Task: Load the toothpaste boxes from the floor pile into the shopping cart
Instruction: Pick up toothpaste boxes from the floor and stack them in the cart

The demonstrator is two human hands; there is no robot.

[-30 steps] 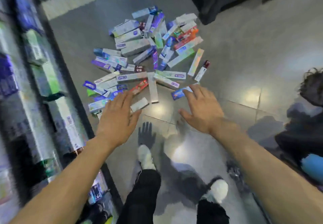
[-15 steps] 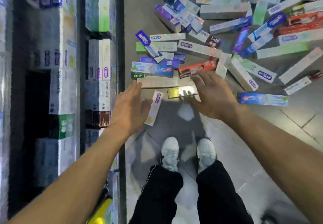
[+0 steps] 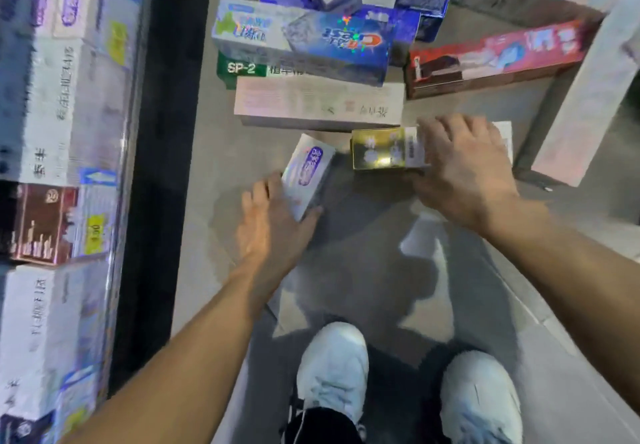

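Left hand point(image 3: 273, 225): thumb and fingers curled round the near end of a white cardboard toothpaste box with a purple logo point(image 3: 307, 175), which lies tilted on the grey tiled floor point(image 3: 571, 270). Right hand point(image 3: 462, 169): fingers spread and bent over a gold-and-white cardboard box point(image 3: 384, 148); whether they have closed on it cannot be told. The pile of toothpaste boxes point(image 3: 311, 45) lies just beyond. The store shelf point(image 3: 59, 131) on the left holds upright boxed stock.
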